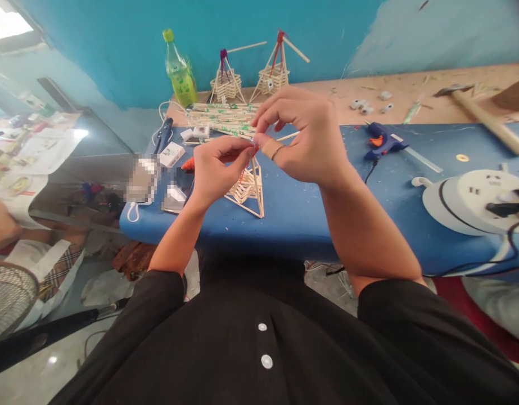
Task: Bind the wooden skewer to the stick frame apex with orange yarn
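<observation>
Stick frame point(251, 185) below hands, near side. Left hand point(219, 164) pinches its red-threaded top; right hand point(303, 138) just right, fingers curled narrow, cannot tell if holding.

Both forearms point(364, 225) reach over the near edge of the table point(293, 225), left grip point(215, 169) pinched thumb to forefinger, right grip point(307, 132) arched beside it.
</observation>
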`<state>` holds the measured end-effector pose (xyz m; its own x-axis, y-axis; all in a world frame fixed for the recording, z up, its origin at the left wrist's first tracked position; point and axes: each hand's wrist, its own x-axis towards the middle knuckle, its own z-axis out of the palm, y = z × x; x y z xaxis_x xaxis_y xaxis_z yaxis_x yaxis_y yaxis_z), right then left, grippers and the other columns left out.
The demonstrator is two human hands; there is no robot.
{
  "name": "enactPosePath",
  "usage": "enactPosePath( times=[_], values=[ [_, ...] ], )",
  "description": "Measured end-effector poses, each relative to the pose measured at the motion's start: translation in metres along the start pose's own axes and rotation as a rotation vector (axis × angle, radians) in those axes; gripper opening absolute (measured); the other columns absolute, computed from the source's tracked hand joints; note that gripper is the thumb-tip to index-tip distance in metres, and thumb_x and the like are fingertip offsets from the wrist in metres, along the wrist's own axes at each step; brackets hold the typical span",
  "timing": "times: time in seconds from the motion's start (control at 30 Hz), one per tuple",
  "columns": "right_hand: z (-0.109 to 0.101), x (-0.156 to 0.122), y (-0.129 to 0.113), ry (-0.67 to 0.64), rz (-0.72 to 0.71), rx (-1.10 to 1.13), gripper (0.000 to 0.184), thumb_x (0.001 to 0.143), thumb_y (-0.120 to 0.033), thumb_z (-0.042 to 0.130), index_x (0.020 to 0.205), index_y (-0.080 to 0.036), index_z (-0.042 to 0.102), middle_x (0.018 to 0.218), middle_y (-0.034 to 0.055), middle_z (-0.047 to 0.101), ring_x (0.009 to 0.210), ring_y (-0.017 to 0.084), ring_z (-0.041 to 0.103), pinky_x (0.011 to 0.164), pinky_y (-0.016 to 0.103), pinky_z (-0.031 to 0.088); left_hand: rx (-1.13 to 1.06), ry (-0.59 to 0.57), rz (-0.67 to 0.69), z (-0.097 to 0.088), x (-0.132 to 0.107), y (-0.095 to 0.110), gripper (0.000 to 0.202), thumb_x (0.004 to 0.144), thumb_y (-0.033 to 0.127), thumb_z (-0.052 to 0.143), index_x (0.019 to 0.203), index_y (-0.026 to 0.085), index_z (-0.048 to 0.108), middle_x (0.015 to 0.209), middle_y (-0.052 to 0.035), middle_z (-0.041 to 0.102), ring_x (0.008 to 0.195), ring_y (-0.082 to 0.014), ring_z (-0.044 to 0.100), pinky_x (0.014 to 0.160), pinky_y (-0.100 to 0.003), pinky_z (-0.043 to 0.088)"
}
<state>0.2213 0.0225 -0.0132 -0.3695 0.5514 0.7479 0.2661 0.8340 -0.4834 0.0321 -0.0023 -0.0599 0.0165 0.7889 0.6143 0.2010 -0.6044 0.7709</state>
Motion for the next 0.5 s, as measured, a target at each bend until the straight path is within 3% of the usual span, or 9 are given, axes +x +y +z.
enactPosePath(
  times=[0.13,0.23,0.33,0.5],
  values=[
    [0.006,0.014,0.005,-0.043,-0.005,-0.051,0.024,0.080,-0.007,0.076,0.078,-0.029,0.066,0.103,0.0015,0.078,0.099,0.020,0.072,0.085,0.039,0.056,0.060,-0.046,-0.004,-0.002,0.006,0.003,0.011,0.087,0.026,0.086,0.078,0.019,0.082,0.073,-0.0008,0.077,0.065,-0.0111,0.068,0.066,-0.026,0.054],
    [0.010,0.019,0.009,-0.033,0.062,-0.083,0.022,0.080,-0.007,0.079,0.077,-0.026,0.069,0.100,0.0021,0.077,0.087,0.017,0.068,0.081,0.037,0.055,0.046,-0.061,-0.050,-0.002,0.012,0.003,0.014,0.085,0.021,0.085,0.071,0.019,0.080,0.066,0.0011,0.073,0.061,-0.0103,0.063,0.061,-0.026,0.049],
    [0.012,0.008,0.005,0.121,0.144,-0.099,0.017,0.088,-0.012,0.076,0.077,-0.024,0.070,0.088,0.0021,0.071,0.073,0.015,0.058,0.074,0.035,0.051,-0.009,-0.104,-0.129,-0.002,0.016,0.002,0.017,0.084,0.021,0.084,0.067,0.019,0.079,0.062,0.0021,0.070,0.060,-0.0103,0.060,0.058,-0.026,0.045],
    [0.025,-0.045,-0.011,0.410,0.219,0.003,0.022,0.100,-0.030,0.068,0.079,-0.022,0.067,0.072,-0.0004,0.059,0.064,0.012,0.049,0.065,0.032,0.042,-0.114,-0.136,-0.236,-0.003,0.017,0.001,0.018,0.085,0.022,0.083,0.067,0.020,0.081,0.064,0.0011,0.073,0.063,-0.0110,0.062,0.062,-0.027,0.048]
  ],
)
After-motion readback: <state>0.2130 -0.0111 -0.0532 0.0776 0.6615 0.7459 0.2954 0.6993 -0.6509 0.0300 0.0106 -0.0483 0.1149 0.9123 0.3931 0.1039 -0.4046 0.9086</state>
